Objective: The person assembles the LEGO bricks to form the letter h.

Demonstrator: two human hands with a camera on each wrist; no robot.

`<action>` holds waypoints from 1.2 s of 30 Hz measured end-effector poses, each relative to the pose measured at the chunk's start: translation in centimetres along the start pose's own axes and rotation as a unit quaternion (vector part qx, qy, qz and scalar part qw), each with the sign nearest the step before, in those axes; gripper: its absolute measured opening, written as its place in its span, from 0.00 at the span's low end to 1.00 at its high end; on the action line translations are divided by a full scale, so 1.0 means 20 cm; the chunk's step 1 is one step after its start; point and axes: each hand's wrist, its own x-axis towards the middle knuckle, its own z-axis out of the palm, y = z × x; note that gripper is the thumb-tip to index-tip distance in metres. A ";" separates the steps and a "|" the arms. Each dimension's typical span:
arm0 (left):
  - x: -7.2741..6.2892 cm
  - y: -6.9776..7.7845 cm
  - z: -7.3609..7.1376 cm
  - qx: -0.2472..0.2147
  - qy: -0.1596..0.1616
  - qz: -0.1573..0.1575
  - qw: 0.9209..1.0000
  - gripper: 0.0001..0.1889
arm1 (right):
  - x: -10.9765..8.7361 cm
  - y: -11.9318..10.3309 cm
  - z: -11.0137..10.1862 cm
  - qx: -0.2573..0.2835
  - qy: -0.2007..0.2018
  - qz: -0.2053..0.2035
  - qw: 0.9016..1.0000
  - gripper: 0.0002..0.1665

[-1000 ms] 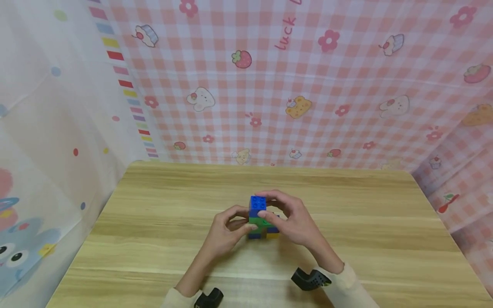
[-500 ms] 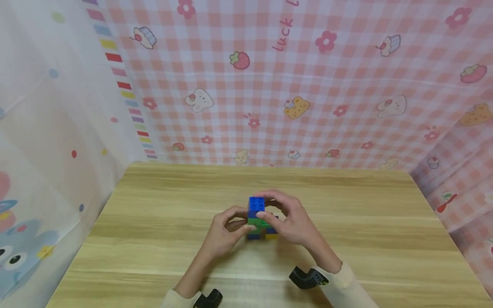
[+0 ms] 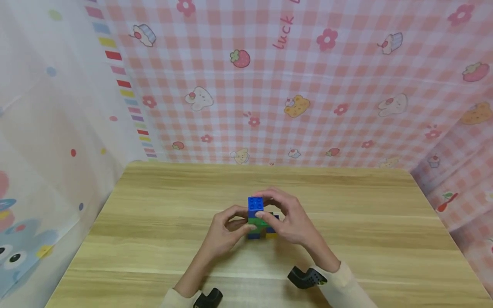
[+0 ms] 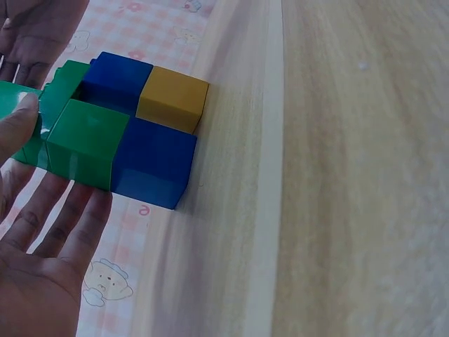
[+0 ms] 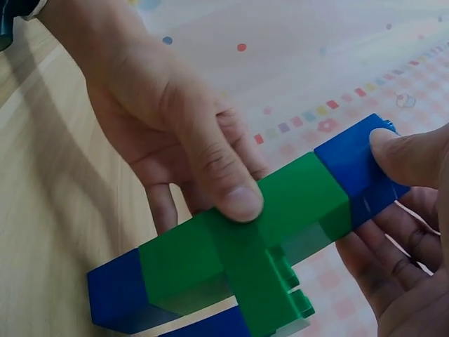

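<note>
A tower of toy building bricks stands at the middle of the table. My left hand grips its green middle part, the thumb across a long green brick that juts out sideways. At the top, my right hand pinches a studded blue brick between thumb and fingers; in the right wrist view it sits against the green brick below it. Another blue brick forms the tower's foot. Beside it, under the jutting brick, a yellow brick sits below a further blue brick.
The wooden table reaches back to a pink checked cloth hung behind it. A pale cloth with printed figures hangs at the left. Black wrist devices are worn on both forearms.
</note>
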 end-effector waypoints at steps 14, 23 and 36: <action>-0.01 0.02 -0.01 -0.007 0.013 -0.004 1.000 0.16 | 0.00 0.05 0.06 0.002 0.029 -0.045 0.999 0.22; -0.03 0.01 0.00 -0.003 0.025 0.008 1.000 0.14 | -0.02 0.07 0.10 -0.001 0.046 -0.061 0.997 0.22; -0.01 -0.01 0.03 -0.015 0.013 -0.001 1.000 0.16 | -0.06 0.07 0.06 0.027 0.053 -0.008 0.998 0.26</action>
